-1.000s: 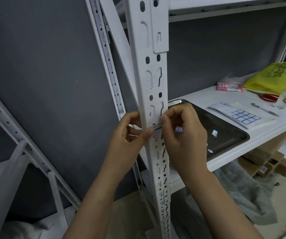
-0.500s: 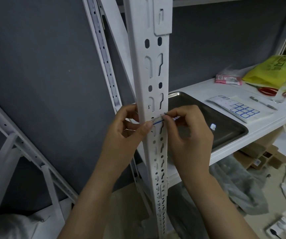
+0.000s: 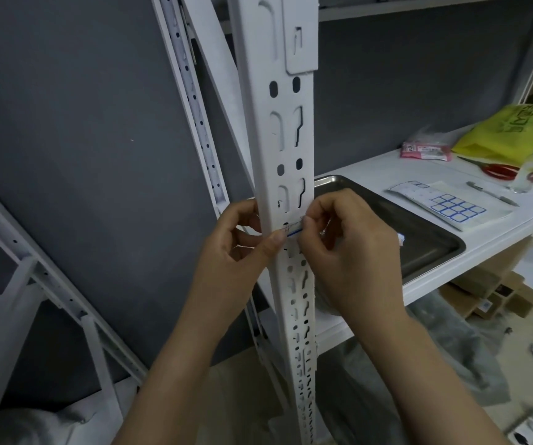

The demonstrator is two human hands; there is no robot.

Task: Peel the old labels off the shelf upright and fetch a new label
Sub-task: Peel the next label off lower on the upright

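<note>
A white metal upright (image 3: 278, 139) runs top to bottom through the middle of the view, punched with rows of oval holes and keyhole slots. A small white label (image 3: 292, 231) with a blue border crosses its front face at mid-height, part lifted at its right end. The right hand (image 3: 348, 252) pinches that raised end; the left hand (image 3: 236, 252) grips the upright, thumb pressed on the label's left end. A sheet (image 3: 451, 207) of blue-bordered blank labels lies flat on the white shelf (image 3: 371, 168), well to the right.
</note>
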